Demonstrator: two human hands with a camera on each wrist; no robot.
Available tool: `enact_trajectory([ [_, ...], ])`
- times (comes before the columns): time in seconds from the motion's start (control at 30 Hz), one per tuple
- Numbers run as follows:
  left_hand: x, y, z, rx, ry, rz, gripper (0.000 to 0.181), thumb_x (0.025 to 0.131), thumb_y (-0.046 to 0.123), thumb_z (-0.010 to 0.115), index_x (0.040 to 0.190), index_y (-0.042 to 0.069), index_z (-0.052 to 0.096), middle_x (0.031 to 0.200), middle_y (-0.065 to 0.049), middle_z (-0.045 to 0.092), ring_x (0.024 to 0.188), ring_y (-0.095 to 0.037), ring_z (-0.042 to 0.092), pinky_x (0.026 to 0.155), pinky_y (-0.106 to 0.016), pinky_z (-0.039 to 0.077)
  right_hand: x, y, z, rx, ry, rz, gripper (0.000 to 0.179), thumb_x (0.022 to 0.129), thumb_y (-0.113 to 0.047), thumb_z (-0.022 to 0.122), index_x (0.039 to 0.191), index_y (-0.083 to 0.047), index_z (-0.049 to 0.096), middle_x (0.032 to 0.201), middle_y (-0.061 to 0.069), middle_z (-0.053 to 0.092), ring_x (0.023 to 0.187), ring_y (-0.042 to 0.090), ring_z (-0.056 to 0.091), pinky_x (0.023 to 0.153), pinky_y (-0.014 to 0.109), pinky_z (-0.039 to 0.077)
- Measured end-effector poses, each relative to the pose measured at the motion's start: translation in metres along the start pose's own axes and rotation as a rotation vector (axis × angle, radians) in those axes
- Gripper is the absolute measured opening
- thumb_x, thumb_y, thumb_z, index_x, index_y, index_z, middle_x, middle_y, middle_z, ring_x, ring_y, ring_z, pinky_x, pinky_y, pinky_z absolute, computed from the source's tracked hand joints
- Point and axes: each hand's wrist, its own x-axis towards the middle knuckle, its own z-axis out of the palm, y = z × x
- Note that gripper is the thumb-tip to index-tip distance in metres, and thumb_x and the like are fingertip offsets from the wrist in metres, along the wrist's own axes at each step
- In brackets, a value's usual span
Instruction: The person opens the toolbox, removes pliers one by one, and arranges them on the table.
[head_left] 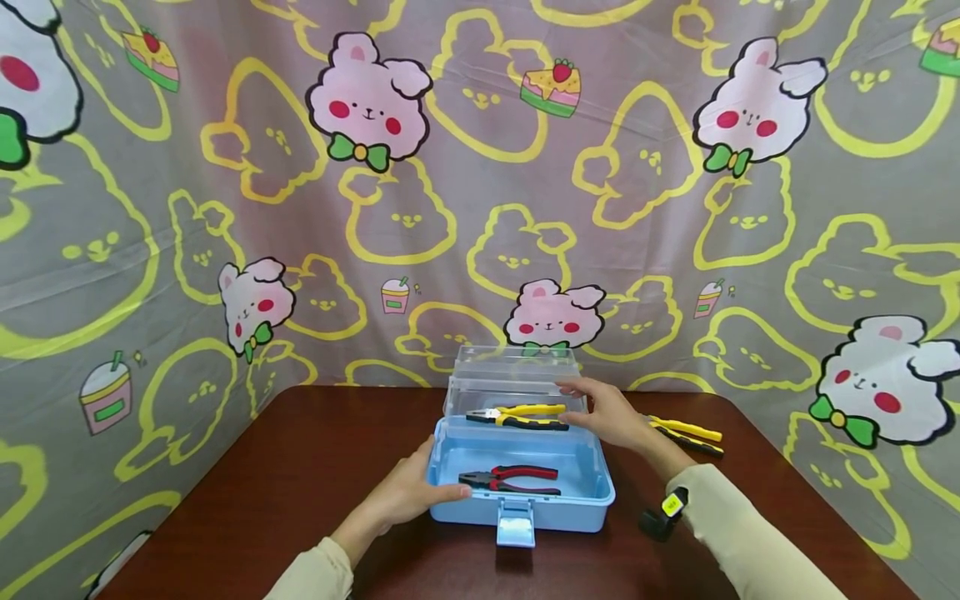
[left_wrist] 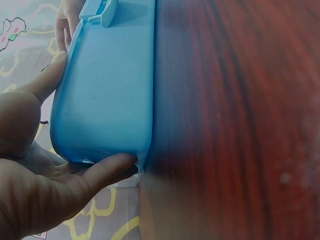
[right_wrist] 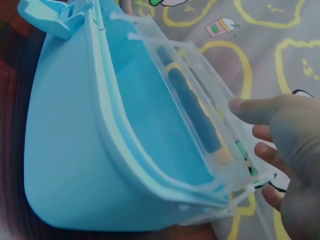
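Note:
A light blue toolbox [head_left: 558, 513] stands on the table with its clear lid [head_left: 517, 363] up and its clear inner tray raised at the back. Yellow-and-black pliers [head_left: 517, 414] lie in that tray. Below them, red-and-black pliers [head_left: 517, 479] lie in the blue base. My left hand [head_left: 405, 487] grips the box at its left front corner, thumb on the rim and fingers along the side wall. Beside the tray's right end is my right hand [head_left: 611, 414], its fingers loosely bent and holding nothing; in the right wrist view, the hand [right_wrist: 295, 145] is apart from the tray.
Another yellow-and-black pair of pliers [head_left: 686, 433] lies on the dark red table [head_left: 322, 442], to the right of the box and partly behind my right forearm. The box's front latch [head_left: 516, 525] hangs down. A patterned curtain [head_left: 420, 200] surrounds the table's back and sides.

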Motion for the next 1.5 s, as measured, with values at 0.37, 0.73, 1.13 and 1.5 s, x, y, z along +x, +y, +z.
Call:
enact_trajectory([
  [0.37,-0.003,0.001,0.001,0.002,0.002,-0.011,0.114,0.084,0.045,0.087,0.163,0.000,0.019,0.149,-0.027,0.049,0.121,-0.039,0.059,0.101,-0.063,0.045,0.013,-0.002,0.023,0.081,-0.089,0.008,0.056,0.090,-0.020,0.084,0.139,-0.003,0.064,0.133,0.015,0.067,0.123,0.032,0.062,0.105,0.060,0.043],
  [0.73,-0.002,-0.002,0.003,-0.005,-0.013,0.001,0.112,0.084,0.045,0.087,0.163,0.001,0.019,0.147,-0.027,0.051,0.119,-0.041,0.060,0.099,-0.064,0.047,0.020,-0.007,0.030,0.084,-0.153,0.086,0.052,0.090,-0.020,0.084,0.137,-0.006,0.067,0.136,0.016,0.065,0.124,0.035,0.059,0.103,0.055,0.047],
  [1.13,-0.001,-0.002,0.000,0.006,-0.001,-0.005,0.115,0.083,0.047,0.087,0.162,0.000,0.019,0.149,-0.026,0.050,0.121,-0.038,0.059,0.102,-0.063,0.044,0.033,-0.007,0.031,0.062,-0.273,0.115,0.053,0.092,-0.014,0.082,0.141,-0.006,0.064,0.140,0.011,0.063,0.125,0.032,0.057,0.106,0.053,0.045],
  [1.5,-0.001,0.001,-0.001,-0.003,-0.006,-0.008,0.114,0.083,0.046,0.087,0.163,0.000,0.019,0.150,-0.026,0.048,0.123,-0.039,0.058,0.103,-0.064,0.043,0.031,-0.004,0.032,0.081,-0.259,0.084,0.044,0.096,-0.014,0.077,0.139,-0.009,0.067,0.137,0.006,0.064,0.127,0.032,0.055,0.107,0.058,0.042],
])
